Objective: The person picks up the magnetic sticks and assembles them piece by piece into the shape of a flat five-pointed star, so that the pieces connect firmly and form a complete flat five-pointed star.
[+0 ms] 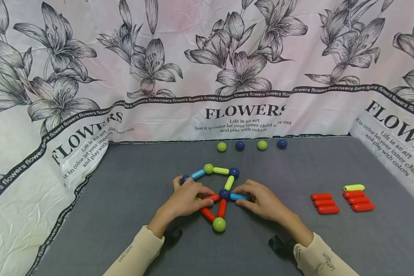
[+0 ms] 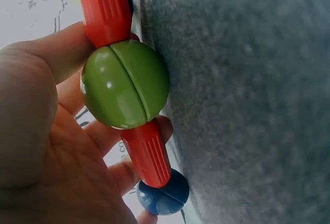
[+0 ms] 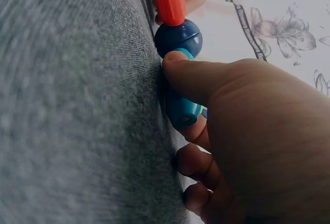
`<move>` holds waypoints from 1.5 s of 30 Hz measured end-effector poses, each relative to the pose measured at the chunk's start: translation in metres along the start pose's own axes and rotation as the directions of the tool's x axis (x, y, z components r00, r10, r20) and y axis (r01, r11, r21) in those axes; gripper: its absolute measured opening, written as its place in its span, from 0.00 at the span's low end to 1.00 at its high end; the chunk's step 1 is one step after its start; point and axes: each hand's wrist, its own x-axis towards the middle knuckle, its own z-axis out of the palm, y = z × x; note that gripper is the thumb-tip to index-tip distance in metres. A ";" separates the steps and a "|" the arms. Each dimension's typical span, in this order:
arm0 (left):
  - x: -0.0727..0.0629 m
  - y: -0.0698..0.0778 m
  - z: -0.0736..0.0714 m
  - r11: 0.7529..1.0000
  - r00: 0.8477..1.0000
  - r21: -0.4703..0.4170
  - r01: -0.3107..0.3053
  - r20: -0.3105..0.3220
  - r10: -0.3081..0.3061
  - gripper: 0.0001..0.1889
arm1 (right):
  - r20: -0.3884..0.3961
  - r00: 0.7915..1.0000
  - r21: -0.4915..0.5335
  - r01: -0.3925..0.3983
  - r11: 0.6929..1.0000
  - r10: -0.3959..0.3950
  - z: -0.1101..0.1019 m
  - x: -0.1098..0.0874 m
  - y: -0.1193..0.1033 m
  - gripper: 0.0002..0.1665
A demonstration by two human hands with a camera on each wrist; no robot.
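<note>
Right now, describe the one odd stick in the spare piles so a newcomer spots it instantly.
Start at the grey mat and look right of the person's hands to two stacks of spare sticks. The yellow-green stick tops the far-right stack; every other stick in both stacks is red.

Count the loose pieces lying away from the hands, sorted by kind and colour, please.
Green balls: 2
Blue balls: 2
Red sticks: 6
Yellow-green stick: 1
Total: 11
</note>
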 end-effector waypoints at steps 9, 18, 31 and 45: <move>0.000 0.000 -0.002 1.000 1.000 -0.023 0.001 0.012 -0.001 0.13 | 0.003 1.000 0.012 0.014 1.000 -0.014 0.001 0.000 0.003 0.15; 0.000 -0.002 -0.003 1.000 1.000 -0.015 -0.009 0.022 0.010 0.13 | -0.002 1.000 0.024 0.015 1.000 -0.015 0.001 0.000 0.003 0.15; 0.000 -0.004 -0.005 1.000 0.999 -0.007 -0.023 0.040 0.023 0.12 | 0.008 1.000 0.038 0.018 0.999 -0.019 0.001 0.000 0.001 0.15; -0.001 -0.007 -0.005 0.999 0.999 0.006 -0.042 0.030 0.042 0.10 | 0.019 1.000 0.030 -0.004 1.000 0.003 0.001 0.000 0.001 0.15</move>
